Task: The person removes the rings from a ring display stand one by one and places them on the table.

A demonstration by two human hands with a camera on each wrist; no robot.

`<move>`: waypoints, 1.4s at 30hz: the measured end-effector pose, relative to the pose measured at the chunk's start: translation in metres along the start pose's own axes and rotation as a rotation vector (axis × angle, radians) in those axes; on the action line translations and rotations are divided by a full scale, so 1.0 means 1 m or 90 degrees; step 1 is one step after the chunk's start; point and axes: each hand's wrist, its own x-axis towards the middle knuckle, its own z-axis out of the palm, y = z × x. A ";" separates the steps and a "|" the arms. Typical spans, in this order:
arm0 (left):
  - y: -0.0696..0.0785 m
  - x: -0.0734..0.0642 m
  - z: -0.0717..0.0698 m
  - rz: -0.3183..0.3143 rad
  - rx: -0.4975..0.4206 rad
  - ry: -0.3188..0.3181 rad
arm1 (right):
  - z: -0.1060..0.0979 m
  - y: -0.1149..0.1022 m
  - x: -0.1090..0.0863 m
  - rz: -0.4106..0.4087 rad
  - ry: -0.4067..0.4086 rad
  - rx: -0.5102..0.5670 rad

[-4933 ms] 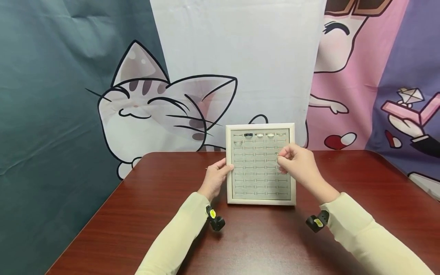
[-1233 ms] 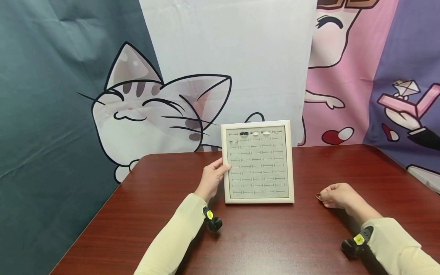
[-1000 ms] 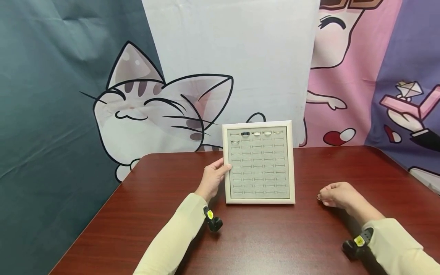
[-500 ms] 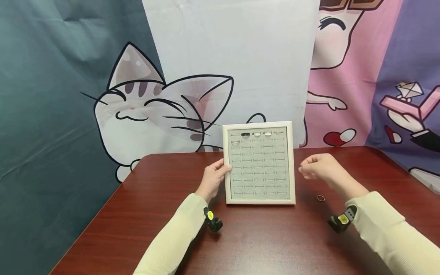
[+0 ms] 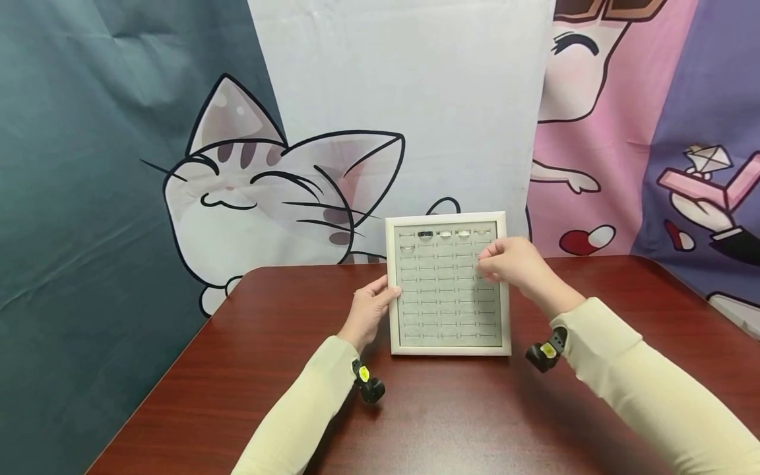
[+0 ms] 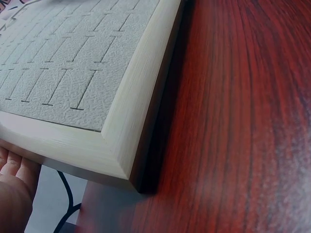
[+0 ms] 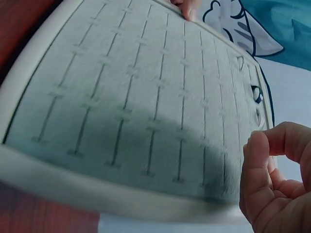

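Observation:
A white-framed ring display board (image 5: 448, 351) with a pale grey slotted pad stands on the table, leaning back slightly. My left hand (image 5: 369, 309) grips its left edge, thumb on the front and fingers behind. My right hand (image 5: 513, 264) is before the right-hand slots, fingers loosely bent, and nothing shows between thumb and fingertips. In the top row sit a dark ring (image 5: 425, 235), two pale silvery rings (image 5: 445, 234) and a thin ring (image 5: 483, 232). Another thin silvery ring (image 5: 407, 249) is in the second row at left. The loose ring on the table is hidden behind my right wrist.
The reddish-brown wooden table (image 5: 285, 330) extends around the board. Behind it hangs a backdrop cloth (image 5: 475, 99) with cartoon cat and figure prints. Each wrist carries a small black camera (image 5: 369, 389) on a strap.
My right hand took a ring down from the board to the table at right, let it go there, then moved up and left back to the board. My left hand keeps its grip.

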 end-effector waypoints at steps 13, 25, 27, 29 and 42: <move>0.001 0.000 0.000 -0.003 0.003 -0.006 | 0.021 -0.024 0.018 -0.014 0.020 -0.008; 0.000 0.001 -0.001 0.003 -0.003 -0.015 | 0.033 -0.041 0.032 -0.010 0.043 -0.004; 0.000 0.001 -0.001 0.004 -0.001 -0.017 | 0.034 -0.044 0.034 -0.012 0.048 -0.001; 0.000 0.001 -0.001 0.004 -0.001 -0.017 | 0.035 -0.047 0.035 -0.013 0.056 -0.008; 0.002 -0.001 -0.001 0.008 0.004 -0.021 | 0.047 -0.063 0.041 -0.029 0.068 -0.018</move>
